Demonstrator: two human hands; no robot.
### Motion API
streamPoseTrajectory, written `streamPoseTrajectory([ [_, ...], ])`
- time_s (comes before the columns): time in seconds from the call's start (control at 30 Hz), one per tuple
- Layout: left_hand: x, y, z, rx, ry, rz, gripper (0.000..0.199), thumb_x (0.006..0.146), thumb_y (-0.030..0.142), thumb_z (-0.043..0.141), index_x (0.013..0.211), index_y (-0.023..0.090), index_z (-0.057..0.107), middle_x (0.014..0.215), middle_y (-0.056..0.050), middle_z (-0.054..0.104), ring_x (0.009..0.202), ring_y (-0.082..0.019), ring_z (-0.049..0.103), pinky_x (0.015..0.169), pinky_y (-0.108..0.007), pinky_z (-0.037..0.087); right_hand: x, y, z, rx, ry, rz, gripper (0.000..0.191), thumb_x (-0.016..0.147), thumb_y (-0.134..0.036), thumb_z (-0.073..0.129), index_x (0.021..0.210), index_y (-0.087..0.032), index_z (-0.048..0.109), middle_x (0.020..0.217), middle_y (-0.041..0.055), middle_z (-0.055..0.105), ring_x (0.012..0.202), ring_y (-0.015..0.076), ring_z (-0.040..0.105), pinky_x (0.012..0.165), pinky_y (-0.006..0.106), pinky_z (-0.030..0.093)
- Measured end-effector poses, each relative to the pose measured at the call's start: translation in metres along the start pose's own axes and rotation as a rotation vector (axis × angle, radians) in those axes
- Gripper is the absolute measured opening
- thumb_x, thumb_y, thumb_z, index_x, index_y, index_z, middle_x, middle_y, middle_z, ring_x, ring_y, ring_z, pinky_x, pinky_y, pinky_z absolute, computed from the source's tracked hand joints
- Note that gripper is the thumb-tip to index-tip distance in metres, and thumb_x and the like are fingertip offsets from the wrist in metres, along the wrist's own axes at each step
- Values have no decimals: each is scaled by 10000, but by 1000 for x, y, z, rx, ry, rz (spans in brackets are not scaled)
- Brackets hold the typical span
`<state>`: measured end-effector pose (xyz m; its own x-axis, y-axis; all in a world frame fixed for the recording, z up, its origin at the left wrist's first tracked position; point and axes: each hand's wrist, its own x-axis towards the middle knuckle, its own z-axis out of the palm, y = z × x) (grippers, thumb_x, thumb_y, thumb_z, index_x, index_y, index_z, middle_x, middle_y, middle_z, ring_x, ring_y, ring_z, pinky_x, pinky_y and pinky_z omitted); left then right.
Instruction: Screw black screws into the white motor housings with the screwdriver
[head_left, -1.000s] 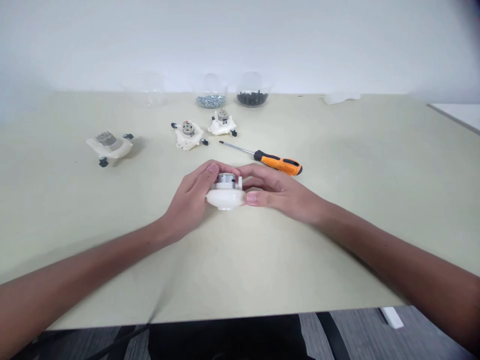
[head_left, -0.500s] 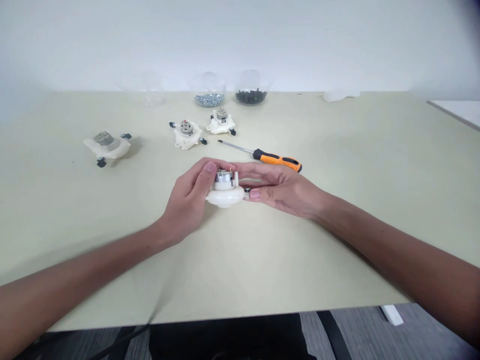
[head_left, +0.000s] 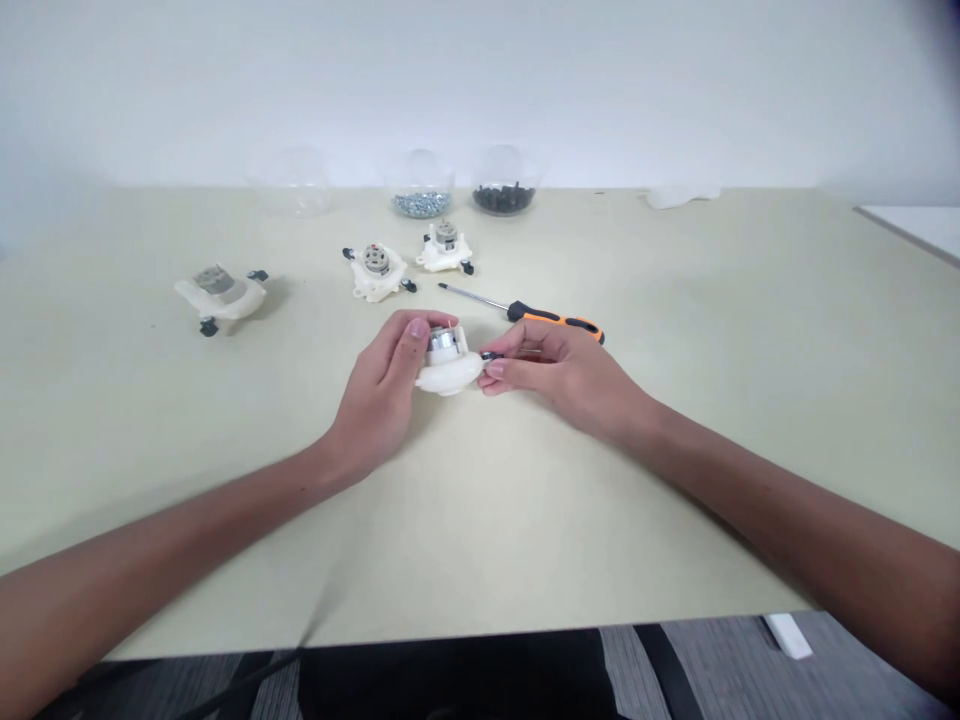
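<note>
My left hand (head_left: 381,385) is shut around a white plastic housing (head_left: 450,376), its fingers curled over the near and far sides. A small silver motor (head_left: 443,342) sits in the top of the housing. My right hand (head_left: 562,377) reaches in from the right, with thumb and forefinger pinching a small black part (head_left: 489,356) at the housing's right edge. I cannot tell whether that part is a screw or a foot. The fingers hide the housing's left side.
Beyond my hands lie several similar white housings with motors (head_left: 376,273) and a screwdriver with an orange-and-black handle (head_left: 555,322). Along the back stand transparent bowls, one of silver screws (head_left: 423,204), one of black screws (head_left: 504,199). All this rests on a pale green table (head_left: 697,420).
The housing has moved up and slightly left and now tilts, showing more of the motor's top. The black part has risen with it, and my right fingers have closed on it.
</note>
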<state>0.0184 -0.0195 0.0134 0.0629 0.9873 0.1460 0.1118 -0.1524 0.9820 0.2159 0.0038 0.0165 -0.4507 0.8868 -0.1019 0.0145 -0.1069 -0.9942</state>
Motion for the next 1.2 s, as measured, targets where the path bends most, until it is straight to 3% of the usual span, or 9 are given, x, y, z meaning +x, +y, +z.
streamPoseTrajectory([
  [0.17, 0, -2, -4, -96, -97, -21, 362, 951, 477, 434, 1180, 242, 587, 1052, -51, 597, 932, -185, 557, 750, -263, 456, 2, -1, 2, 127, 82, 15, 241, 746, -271, 746, 917, -137, 642, 910, 58, 691, 849, 147, 684, 900, 345, 566],
  [0.37, -3, -6, -5, -40, -381, 269, 729, 819, 273, 654, 1447, 375, 298, 1430, -54, 378, 1273, -274, 402, 1001, -426, 445, 6, -6, -4, 309, 138, 33, 164, 855, -272, 614, 925, -128, 650, 1035, 88, 660, 927, 136, 646, 911, 285, 548],
  [0.53, -2, -5, -5, 172, -261, 371, 665, 794, 244, 685, 1388, 368, 413, 1363, -73, 424, 1092, -247, 510, 880, -380, 487, 3, -7, -3, 314, 9, 136, 170, 845, -263, 618, 938, -126, 657, 915, 77, 675, 778, 106, 643, 787, 240, 567],
  [0.67, -2, 0, -10, 324, -244, 468, 672, 769, 287, 707, 1382, 336, 433, 1228, -75, 496, 1061, -251, 505, 836, -355, 470, -1, -10, 3, 221, -161, 187, 281, 877, -357, 588, 1044, -139, 648, 967, 94, 676, 834, 140, 661, 848, 316, 565],
  [0.73, -3, 2, -12, 425, -197, 531, 671, 760, 303, 704, 1379, 317, 443, 1159, -74, 511, 1038, -251, 494, 876, -372, 452, -4, -12, 7, 50, -105, 128, 278, 888, -365, 568, 1052, -156, 649, 1015, 94, 666, 900, 168, 657, 886, 359, 551],
  [0.87, -2, 4, -11, 607, -56, 623, 643, 736, 279, 684, 1348, 268, 488, 1029, -64, 499, 967, -234, 483, 914, -392, 431, -15, -16, 14, -358, 259, -255, 249, 911, -304, 531, 1134, -216, 599, 1096, 61, 626, 985, 178, 622, 924, 375, 518],
  [0.97, 0, 4, -8, 666, -63, 532, 601, 768, 268, 644, 1348, 249, 489, 986, -58, 484, 939, -216, 495, 875, -361, 462, -22, -18, 17, -449, 233, -443, 200, 912, -277, 530, 1099, -224, 580, 1087, 58, 612, 1011, 177, 605, 927, 350, 512],
  [1.07, 1, 3, -7, 683, -59, 449, 576, 780, 290, 644, 1335, 252, 497, 958, -49, 466, 896, -194, 503, 804, -320, 496, -23, -16, 20, -514, 196, -460, 146, 868, -279, 599, 998, -220, 566, 1019, 41, 618, 941, 161, 617, 876, 319, 522],
  [1.2, 0, 3, -7, 660, -78, 356, 609, 792, 306, 634, 1367, 270, 437, 1033, -54, 474, 848, -168, 522, 630, -255, 502, -18, -12, 19, -448, 248, -334, 109, 870, -285, 588, 921, -193, 560, 902, 22, 627, 835, 139, 622, 782, 297, 522],
])
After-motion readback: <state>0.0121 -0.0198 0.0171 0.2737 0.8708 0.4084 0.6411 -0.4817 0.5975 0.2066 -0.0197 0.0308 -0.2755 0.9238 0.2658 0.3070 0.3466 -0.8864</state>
